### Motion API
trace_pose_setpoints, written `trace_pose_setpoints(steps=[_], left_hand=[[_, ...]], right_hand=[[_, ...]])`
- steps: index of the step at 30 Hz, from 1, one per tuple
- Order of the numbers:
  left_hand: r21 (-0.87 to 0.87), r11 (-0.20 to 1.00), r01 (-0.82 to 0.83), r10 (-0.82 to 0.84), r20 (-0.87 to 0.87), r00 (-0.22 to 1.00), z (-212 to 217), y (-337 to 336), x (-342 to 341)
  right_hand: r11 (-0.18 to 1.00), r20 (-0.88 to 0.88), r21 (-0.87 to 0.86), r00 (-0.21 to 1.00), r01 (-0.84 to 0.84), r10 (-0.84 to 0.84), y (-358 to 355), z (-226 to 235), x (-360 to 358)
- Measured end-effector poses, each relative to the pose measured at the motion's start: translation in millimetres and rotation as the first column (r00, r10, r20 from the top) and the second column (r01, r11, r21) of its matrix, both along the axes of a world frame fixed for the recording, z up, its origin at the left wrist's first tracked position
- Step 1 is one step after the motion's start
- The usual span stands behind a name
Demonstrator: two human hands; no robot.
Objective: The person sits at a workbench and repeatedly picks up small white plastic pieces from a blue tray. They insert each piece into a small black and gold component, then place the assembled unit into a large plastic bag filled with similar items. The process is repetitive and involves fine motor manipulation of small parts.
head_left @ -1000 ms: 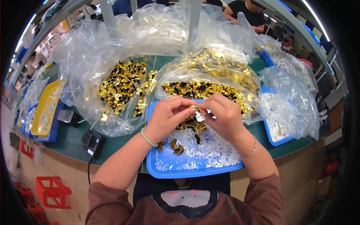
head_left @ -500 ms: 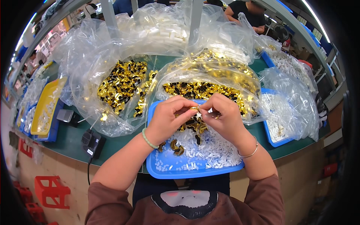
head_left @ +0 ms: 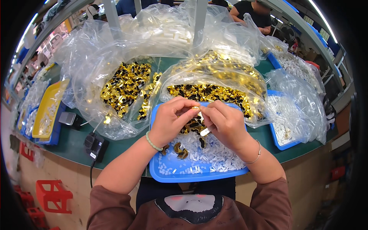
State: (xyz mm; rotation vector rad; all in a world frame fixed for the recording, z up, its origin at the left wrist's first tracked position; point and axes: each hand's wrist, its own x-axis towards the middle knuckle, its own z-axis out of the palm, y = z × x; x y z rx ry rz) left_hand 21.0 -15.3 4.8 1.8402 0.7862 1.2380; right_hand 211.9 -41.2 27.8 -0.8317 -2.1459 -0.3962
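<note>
- A person's left hand (head_left: pixel 173 120) and right hand (head_left: pixel 224 123) meet above a blue tray (head_left: pixel 199 175) on the green tabletop (head_left: pixel 73 145).
- Fingers of both hands are pressed together, pinching a small gold piece (head_left: pixel 196 111) between them.
- A white tube (head_left: pixel 205 132) pokes out beneath the right hand.
- Clear bags of gold-and-black pieces (head_left: pixel 124 86) lie just behind the tray.

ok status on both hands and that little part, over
Left hand and right hand together over blue plastic tray, both pinching small gold-and-white part. Nothing blocking.
</note>
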Motion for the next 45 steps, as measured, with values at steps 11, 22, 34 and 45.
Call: trace_pose_setpoints(steps=[11,22,34,45], left_hand=[[-0.366,0.900,0.235,-0.121,0.309,0.943,-4,8,-3],[-0.367,0.877,0.310,-0.173,0.361,0.917,-7,12,-4],[-0.401,0.844,0.356,-0.143,0.471,0.871,5,7,-5],[-0.383,0.893,0.237,-0.115,0.316,0.942,1,10,-10]], right_hand=[[0.987,-0.228,-0.147,0.973,-0.059,0.024,6,10,12],[0.930,-0.135,-0.312,0.978,-0.192,0.156,9,-1,8],[0.679,0.417,-0.656,0.908,0.330,-0.038,12,10,47],[0.755,0.095,-0.654,0.995,0.048,0.020,16,9,52]])
